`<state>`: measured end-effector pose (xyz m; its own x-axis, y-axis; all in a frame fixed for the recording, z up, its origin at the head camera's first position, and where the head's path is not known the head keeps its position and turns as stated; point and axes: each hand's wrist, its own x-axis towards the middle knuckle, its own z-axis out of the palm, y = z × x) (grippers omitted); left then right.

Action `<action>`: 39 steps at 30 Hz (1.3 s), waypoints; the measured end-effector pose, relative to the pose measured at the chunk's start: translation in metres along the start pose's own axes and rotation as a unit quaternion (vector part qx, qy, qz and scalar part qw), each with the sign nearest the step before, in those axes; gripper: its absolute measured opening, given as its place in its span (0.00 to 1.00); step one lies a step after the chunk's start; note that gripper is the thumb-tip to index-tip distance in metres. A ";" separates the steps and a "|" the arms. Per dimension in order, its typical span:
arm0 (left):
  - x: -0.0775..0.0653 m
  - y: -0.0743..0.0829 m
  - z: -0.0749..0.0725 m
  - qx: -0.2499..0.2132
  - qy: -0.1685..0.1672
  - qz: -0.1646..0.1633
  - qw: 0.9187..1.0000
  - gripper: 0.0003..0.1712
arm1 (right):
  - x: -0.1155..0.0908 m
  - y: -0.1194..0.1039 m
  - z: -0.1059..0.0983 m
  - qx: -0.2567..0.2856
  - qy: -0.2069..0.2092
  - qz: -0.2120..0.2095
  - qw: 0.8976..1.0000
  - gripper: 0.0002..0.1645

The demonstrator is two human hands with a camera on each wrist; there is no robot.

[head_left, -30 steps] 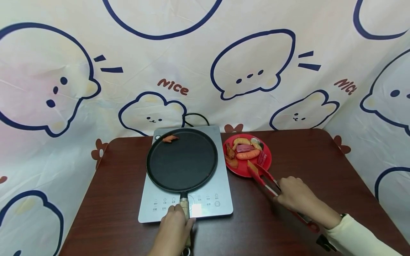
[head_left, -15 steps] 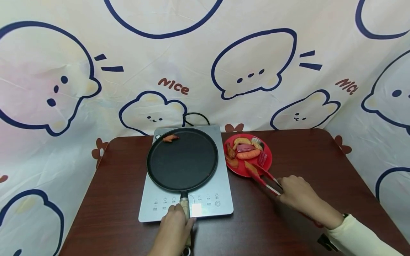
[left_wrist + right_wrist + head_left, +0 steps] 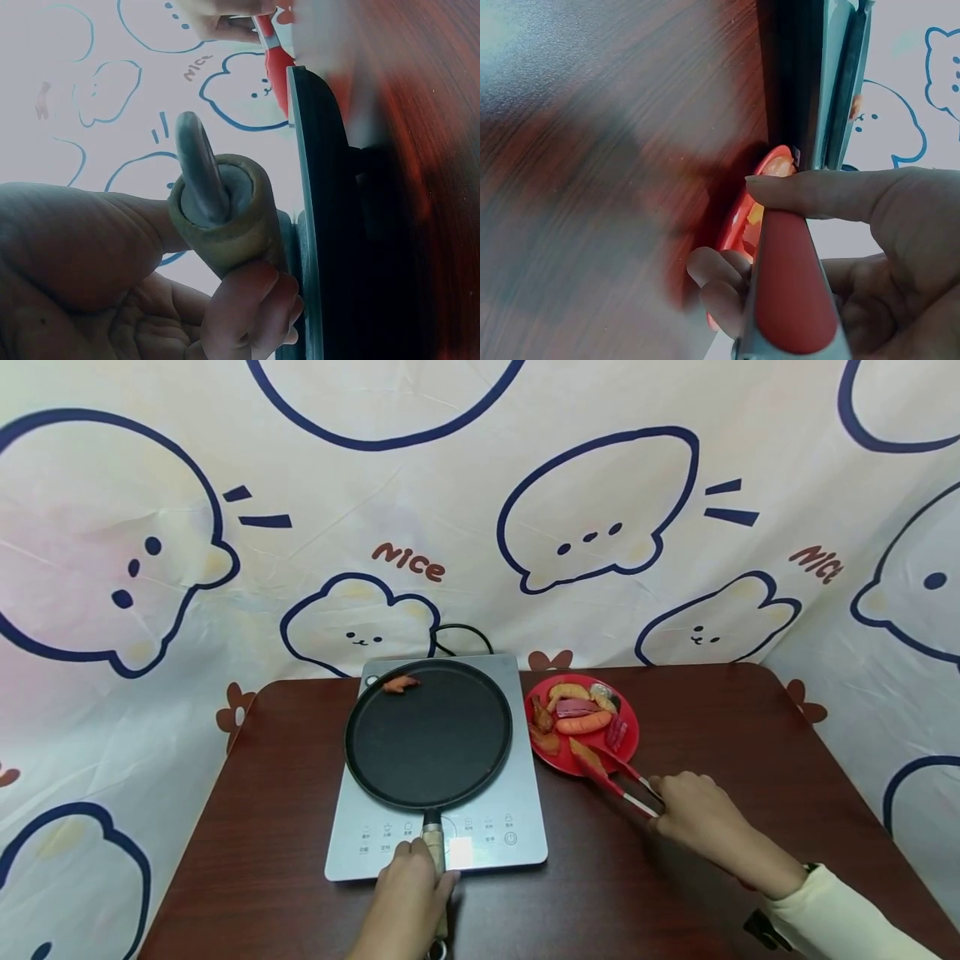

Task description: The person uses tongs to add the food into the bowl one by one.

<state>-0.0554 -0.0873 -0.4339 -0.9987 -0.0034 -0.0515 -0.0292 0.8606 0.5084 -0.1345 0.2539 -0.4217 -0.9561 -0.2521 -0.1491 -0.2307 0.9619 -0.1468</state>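
Note:
My left hand [image 3: 407,893] grips the wooden handle [image 3: 244,244] of a flat black frying pan [image 3: 429,743]. A brown, irregular food piece [image 3: 401,684] lies at the pan's far-left edge. Low over the near side of a red plate [image 3: 632,750], my right hand [image 3: 697,814] holds red-and-silver tongs [image 3: 627,795]. Their tips stand on either side of an orange-brown wedge-shaped food piece [image 3: 584,752], with the left tip right against it. On the plate, a sausage [image 3: 584,722], a drumstick [image 3: 541,716] and several other food pieces lie close together.
The pan sits on a silver induction cooker [image 3: 517,827], and the plate stands just right of it. Behind the cooker, a black cord [image 3: 468,627] runs by the patterned cloth [image 3: 450,485]. Everything stands on a dark brown table [image 3: 247,827].
The tongs' tips have shifted slightly left on the plate, along with the wedge-shaped piece. My left hand and the pan have stayed in place.

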 end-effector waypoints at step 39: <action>0.003 0.003 -0.001 0.022 -0.035 -0.043 0.998 0.27 | 0.153 -0.136 -0.039 -0.036 0.048 -0.054 0.997 0.15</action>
<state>-0.0581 -0.0857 -0.4313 -0.9871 -0.0434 -0.1544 -0.1110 0.8798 0.4622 -0.2566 0.0885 -0.3867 -0.9369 -0.3474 -0.0405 -0.3431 0.9353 -0.0863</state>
